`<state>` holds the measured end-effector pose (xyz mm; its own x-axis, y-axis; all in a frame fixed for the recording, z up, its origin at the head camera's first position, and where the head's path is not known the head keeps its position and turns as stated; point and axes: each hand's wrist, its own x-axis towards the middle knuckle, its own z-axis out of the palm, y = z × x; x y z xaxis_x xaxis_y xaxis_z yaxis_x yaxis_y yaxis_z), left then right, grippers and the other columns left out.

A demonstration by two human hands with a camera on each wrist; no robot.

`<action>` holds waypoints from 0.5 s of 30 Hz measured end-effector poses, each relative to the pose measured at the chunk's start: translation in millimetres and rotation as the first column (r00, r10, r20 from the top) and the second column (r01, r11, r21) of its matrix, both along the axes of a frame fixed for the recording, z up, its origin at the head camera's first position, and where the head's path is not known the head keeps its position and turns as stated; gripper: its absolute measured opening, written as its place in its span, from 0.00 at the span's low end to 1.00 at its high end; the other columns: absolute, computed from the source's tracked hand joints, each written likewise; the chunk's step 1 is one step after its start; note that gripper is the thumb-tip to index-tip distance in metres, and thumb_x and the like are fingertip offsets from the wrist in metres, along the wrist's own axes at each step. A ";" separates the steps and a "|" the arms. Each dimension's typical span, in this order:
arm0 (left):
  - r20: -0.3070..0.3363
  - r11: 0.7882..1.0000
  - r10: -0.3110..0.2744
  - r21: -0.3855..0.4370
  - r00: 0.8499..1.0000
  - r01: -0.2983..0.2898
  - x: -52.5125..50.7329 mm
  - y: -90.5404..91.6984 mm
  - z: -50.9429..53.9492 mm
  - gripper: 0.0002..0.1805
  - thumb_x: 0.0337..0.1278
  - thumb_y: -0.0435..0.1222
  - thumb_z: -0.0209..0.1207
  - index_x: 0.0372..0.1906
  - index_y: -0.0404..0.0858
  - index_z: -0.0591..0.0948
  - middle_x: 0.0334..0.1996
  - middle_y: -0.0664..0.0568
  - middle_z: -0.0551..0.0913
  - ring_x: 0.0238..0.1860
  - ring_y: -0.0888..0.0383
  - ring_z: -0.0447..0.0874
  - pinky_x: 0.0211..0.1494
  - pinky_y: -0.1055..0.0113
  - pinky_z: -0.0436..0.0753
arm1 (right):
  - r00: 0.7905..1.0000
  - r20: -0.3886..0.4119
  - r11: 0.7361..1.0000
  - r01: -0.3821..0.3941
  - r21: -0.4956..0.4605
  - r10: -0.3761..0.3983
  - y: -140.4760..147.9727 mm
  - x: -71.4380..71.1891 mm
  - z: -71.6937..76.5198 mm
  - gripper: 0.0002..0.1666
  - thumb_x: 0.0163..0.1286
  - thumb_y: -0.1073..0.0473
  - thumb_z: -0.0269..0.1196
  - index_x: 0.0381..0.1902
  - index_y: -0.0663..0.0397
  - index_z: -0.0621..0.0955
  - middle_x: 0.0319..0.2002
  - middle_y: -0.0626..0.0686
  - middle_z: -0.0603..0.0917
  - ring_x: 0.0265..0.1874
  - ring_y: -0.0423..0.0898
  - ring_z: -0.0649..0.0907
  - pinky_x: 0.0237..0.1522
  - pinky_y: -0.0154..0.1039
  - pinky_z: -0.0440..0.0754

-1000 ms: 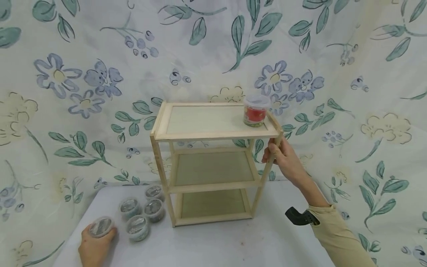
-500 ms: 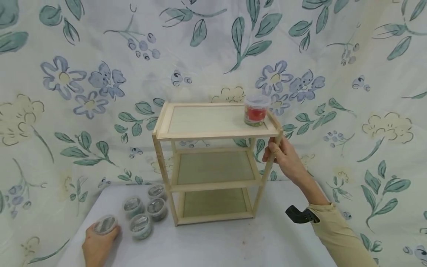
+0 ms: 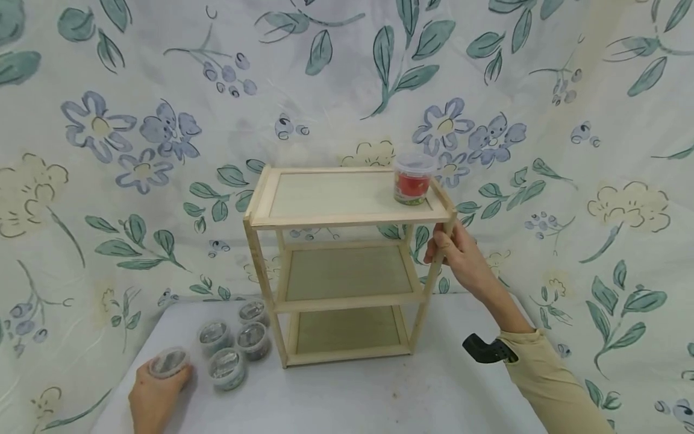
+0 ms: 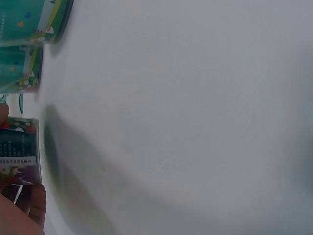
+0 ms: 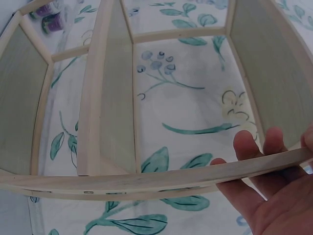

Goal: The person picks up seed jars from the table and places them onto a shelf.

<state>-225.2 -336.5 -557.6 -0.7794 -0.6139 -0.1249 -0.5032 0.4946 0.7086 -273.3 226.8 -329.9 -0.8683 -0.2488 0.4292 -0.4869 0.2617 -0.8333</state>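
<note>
My left hand (image 3: 154,395) grips a small clear plastic tub (image 3: 169,363) with a see-through lid at the table's left side. The left wrist view shows the dark, flowery label of the held tub (image 4: 18,151) and a shadow by its base; whether it touches the table I cannot tell. Fingers of my right hand (image 3: 462,256) curl round the right front post of a three-tier wooden shelf (image 3: 352,300), just below its top. In the right wrist view, that post (image 5: 195,171) lies between thumb and fingers. A tub with a red label (image 3: 412,181) stands on the top tier's right end.
Several similar lidded tubs (image 3: 226,369) stand grouped between my left hand and the shelf. Two teal-labelled tubs (image 4: 29,22) show at the left wrist view's corner. A white table (image 3: 352,398) bears everything, and a floral cloth (image 3: 325,90) hangs behind the shelf.
</note>
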 end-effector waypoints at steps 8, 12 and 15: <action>-0.092 1.000 0.024 0.005 0.995 -0.024 -6.0 -6.7 24.5 0.56 0.54 0.50 0.65 0.73 0.21 0.48 0.66 0.19 0.58 0.65 0.24 0.59 0.67 0.34 0.63 | 0.999 0.030 1.000 0.017 -0.003 -0.017 -2.1 0.7 1.6 0.09 0.82 0.55 0.44 0.47 0.56 0.65 0.30 0.62 0.78 0.31 0.47 0.83 0.40 0.44 0.85; -0.184 1.000 0.019 -0.003 0.983 -0.020 -10.5 -6.1 48.2 0.54 0.55 0.49 0.65 0.73 0.22 0.50 0.65 0.20 0.61 0.64 0.26 0.62 0.63 0.34 0.67 | 0.999 0.034 1.000 0.025 -0.008 -0.024 -2.4 1.0 1.4 0.09 0.82 0.56 0.44 0.47 0.56 0.65 0.30 0.61 0.78 0.30 0.47 0.83 0.40 0.45 0.85; -0.249 1.000 -0.006 -0.010 0.968 0.004 -16.4 -7.8 69.2 0.52 0.57 0.50 0.64 0.73 0.23 0.51 0.65 0.22 0.63 0.63 0.29 0.64 0.60 0.35 0.69 | 0.999 0.023 1.000 0.024 -0.009 -0.024 -2.1 1.0 0.2 0.08 0.82 0.56 0.44 0.47 0.56 0.65 0.29 0.61 0.78 0.30 0.47 0.83 0.40 0.43 0.85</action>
<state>-241.6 -344.3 -488.4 -0.7883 -0.6101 0.0789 -0.3090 0.5036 0.8068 -272.2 224.7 -329.7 -0.8836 -0.2241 0.4111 -0.4612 0.2651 -0.8468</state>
